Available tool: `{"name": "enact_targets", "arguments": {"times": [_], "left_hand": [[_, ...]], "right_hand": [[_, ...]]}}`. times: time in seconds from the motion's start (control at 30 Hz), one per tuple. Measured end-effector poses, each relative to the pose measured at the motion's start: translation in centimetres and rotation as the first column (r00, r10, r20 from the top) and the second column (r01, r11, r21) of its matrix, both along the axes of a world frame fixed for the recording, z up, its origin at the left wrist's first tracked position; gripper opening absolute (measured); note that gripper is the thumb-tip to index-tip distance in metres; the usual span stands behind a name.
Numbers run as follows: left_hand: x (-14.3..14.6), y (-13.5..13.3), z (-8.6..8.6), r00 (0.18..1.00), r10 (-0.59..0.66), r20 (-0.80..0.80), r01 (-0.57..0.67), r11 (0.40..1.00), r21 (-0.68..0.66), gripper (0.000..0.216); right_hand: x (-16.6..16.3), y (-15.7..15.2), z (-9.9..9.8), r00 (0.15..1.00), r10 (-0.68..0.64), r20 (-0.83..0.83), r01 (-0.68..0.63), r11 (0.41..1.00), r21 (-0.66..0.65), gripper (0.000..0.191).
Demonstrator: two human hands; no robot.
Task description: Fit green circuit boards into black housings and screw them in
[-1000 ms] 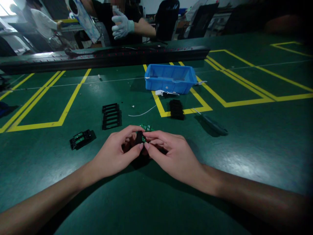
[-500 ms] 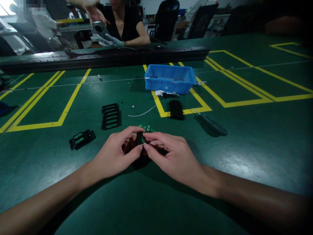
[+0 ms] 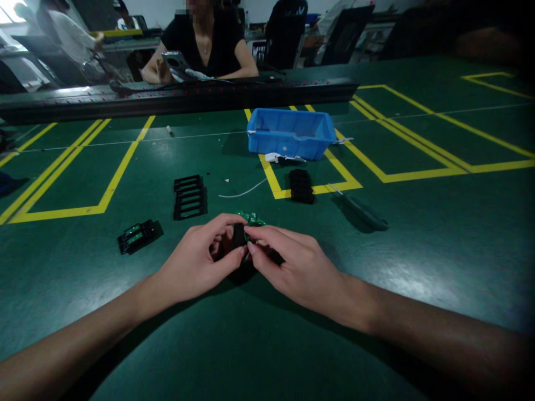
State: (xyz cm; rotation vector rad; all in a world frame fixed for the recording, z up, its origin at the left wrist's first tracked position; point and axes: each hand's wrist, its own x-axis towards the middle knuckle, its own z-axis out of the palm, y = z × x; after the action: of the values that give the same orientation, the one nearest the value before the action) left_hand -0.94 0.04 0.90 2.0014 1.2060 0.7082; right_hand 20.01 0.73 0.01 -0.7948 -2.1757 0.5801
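My left hand (image 3: 204,257) is closed, thumb and fingertips pinching a small black plastic part (image 3: 239,235). My right hand (image 3: 295,264) meets it there, its thumb and fingers closed on a small green circuit board (image 3: 247,237) against the black part. Fingers cover most of both pieces, so I cannot tell how far they are joined. Just beyond my fingertips lie several green circuit boards (image 3: 252,218), partly hidden. To the left, a black holder (image 3: 136,236) carries green boards in its slots. A slotted black frame (image 3: 190,197) lies beyond my left hand.
Farther out, a blue bin (image 3: 290,136) stands near a stack of black parts (image 3: 301,186). A dark-handled screwdriver (image 3: 363,214) lies to the right. A long black rail (image 3: 179,99) crosses the far side, where a person (image 3: 204,42) holds a phone (image 3: 178,61).
My hands stay together, with the right fingertips shifted slightly at the circuit board. Across the table, the person has lowered the phone and a raised hand towards the rail.
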Motion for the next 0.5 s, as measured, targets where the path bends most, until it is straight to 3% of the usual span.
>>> {"name": "enact_targets", "arguments": {"times": [0.5], "left_hand": [[0.12, -0.08, 0.26, 0.999, 0.016, -0.037, -0.016, 1.000, -0.009, 0.034]], "right_hand": [[0.06, 0.07, 0.05, 1.000, 0.000, -0.002, 0.000, 1.000, -0.026, 0.025]]}}
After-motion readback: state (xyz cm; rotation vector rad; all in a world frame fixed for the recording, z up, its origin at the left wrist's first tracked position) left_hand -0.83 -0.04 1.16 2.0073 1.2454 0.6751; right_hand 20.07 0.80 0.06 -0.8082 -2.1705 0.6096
